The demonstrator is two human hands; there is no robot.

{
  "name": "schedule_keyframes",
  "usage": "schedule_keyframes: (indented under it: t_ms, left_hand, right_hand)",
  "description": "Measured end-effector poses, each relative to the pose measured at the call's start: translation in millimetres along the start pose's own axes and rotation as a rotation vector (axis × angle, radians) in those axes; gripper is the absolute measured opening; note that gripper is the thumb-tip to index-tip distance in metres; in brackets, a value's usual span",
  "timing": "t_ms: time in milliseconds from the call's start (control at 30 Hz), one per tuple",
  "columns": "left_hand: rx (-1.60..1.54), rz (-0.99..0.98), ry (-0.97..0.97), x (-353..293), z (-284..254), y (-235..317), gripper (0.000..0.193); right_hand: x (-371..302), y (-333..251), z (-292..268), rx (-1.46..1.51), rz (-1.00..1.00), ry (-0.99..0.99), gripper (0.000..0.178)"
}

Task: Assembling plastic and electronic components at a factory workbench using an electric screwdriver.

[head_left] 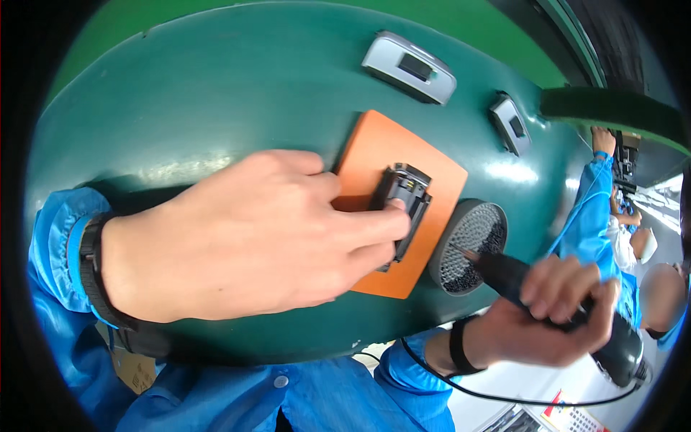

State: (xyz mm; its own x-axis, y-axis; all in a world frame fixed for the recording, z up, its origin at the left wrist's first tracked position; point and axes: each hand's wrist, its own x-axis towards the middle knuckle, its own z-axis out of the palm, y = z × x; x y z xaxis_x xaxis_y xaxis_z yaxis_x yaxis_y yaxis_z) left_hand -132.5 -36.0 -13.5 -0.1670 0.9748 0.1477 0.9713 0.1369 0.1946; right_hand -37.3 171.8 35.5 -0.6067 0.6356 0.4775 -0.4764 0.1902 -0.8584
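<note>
From my remote seat, I see my left hand (245, 237) bare, with a black wristband (92, 263) around its wrist. Just behind the band, a bright blue sleeve (54, 230) bunches into a gathered cuff. My right hand (554, 317) is bare too, with a plain black strap (458, 348) at its wrist and matching blue fabric behind. Between the two sleeves, my blue coat front (216, 396) carries a round, pale button (281, 381).

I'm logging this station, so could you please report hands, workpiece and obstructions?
Left hand on black part, orange mat beneath. Right hand gripping corded screwdriver, pointed at round bowl. Left fingers partly covering part.
</note>
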Motion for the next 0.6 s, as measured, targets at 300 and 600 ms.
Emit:
schedule_keyframes:
  t_ms: [300, 600]
  left_hand:
    - [-0.081, -0.01, 0.012, -0.6, -2.7, -0.9, 0.032]
    - [-0.169, -0.032, -0.044, -3.4, -1.1, -3.0, 0.011]
  right_hand:
    - [-17.0, -34.3, 11.8, 0.194, 0.054, -0.207, 0.019]
    - [-38.3, -14.4, 49.1, 0.191, 0.106, -0.28, 0.018]
